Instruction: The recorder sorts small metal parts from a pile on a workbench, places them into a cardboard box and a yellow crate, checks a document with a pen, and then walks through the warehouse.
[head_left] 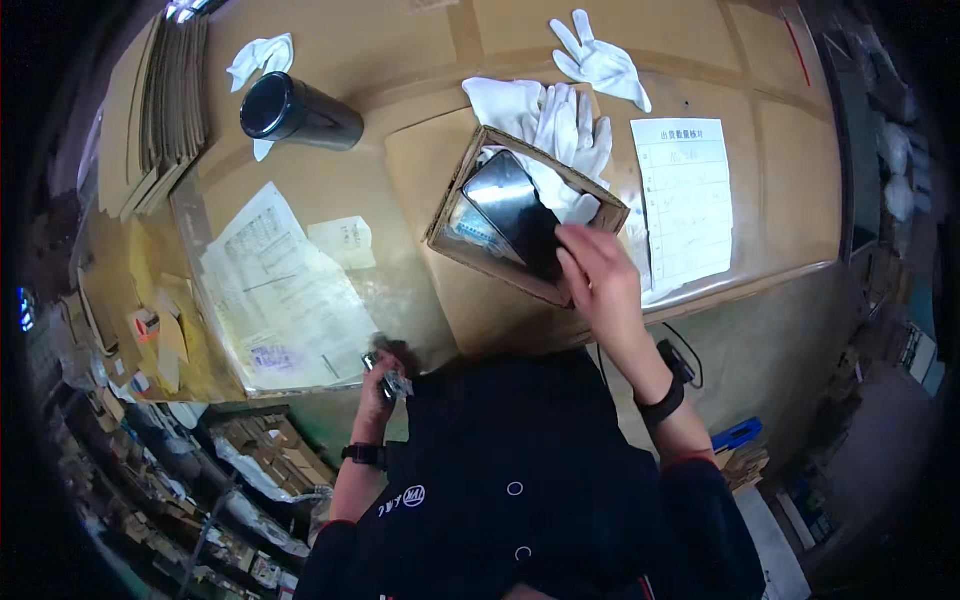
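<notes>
A small cardboard box (468,252) without a closed lid stands on the table, slightly turned. In it a glossy black smartphone (505,200) lies tilted above a blue-and-clear packet (474,226). My right hand (606,275) reaches over the box's near right side, thumb and forefinger close together at the phone's right edge. White gloves (565,125) spill over the box's far side. Low at the table's front edge, my left hand (377,388) is closed around a small shiny metal piece with clear plastic (397,383); its exact kind is hard to make out.
A black cylindrical tumbler (310,113) lies or leans at the far left beside a crumpled white glove (262,58). Flattened cardboard (150,110) is stacked at the left edge. Papers (280,290) lie left, a form (685,205) right. Another glove (603,65) rests farther back.
</notes>
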